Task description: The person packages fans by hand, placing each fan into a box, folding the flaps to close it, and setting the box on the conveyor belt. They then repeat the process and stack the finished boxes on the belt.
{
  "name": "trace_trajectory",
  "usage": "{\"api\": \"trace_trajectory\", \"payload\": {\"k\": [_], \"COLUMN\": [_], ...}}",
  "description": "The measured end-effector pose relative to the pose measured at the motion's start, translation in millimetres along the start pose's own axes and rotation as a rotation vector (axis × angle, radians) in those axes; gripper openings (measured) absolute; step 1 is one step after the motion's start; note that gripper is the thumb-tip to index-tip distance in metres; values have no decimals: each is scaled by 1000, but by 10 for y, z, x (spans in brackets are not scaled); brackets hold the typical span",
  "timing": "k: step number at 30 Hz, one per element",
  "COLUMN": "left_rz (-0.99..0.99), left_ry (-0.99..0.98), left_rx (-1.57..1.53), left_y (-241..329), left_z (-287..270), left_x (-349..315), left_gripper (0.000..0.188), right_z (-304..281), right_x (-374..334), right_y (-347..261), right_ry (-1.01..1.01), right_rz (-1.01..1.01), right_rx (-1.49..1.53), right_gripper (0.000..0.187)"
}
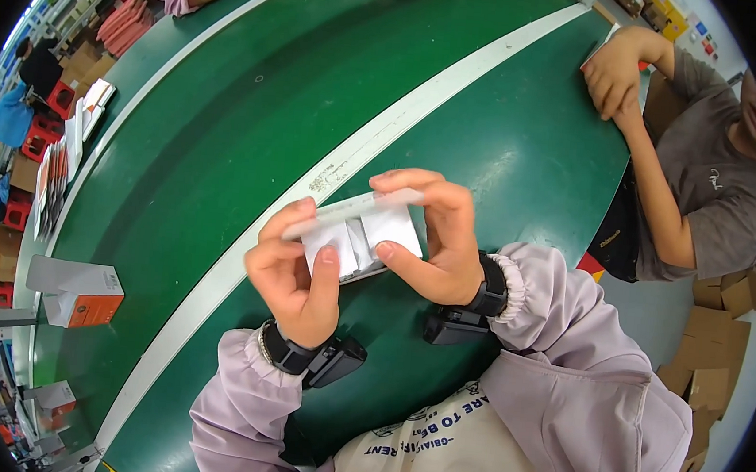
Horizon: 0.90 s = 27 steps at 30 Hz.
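Between my two hands, above the near part of the green table, is a small white cardboard box (394, 228) with its flaps showing on the side toward me. My left hand (297, 276) grips its left end, thumb pressed on a white flap and fingers behind the far edge. Around the right end closes my right hand (442, 239), its thumb on the other flap and its fingers along the raised far panel. A narrow gap shows between the two flaps. What lies inside the box cannot be made out.
A white strip (213, 298) curves across the green table (252, 137). At the left stands an open orange-and-white box (95, 310), with another box (54, 399) below it. A co-worker's hands (614, 75) rest at the right; flat cartons (52, 184) lie along the left edge.
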<state>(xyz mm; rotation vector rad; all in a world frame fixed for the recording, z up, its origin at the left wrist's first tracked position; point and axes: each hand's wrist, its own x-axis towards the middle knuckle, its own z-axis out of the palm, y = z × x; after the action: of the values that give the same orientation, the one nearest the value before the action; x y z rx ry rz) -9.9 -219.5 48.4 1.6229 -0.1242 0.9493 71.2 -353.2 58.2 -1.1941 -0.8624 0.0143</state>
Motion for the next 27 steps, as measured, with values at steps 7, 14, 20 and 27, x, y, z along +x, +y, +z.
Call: {"api": "trace_trajectory", "payload": {"k": [7,14,20,27], "left_rz": [163,106,144,121], "left_ry": [-211,-275,-355,-279], "left_rx": [125,209,224,84], "left_y": [-28,36,-171,-88], "left_z": [-159,-271,-529,-415], "left_x": [151,64,135,153], "left_gripper": [31,48,31,13], "right_z": [-204,-119,48,-5], "right_x": [134,136,167,194], "right_y": [-58,-31,103,89], "right_ry": [-267,-327,-310,-313], "right_rz": [-202,-286,-276,-292], "right_rx": [-257,-237,-266,-249], "right_gripper": [38,34,25,19]}}
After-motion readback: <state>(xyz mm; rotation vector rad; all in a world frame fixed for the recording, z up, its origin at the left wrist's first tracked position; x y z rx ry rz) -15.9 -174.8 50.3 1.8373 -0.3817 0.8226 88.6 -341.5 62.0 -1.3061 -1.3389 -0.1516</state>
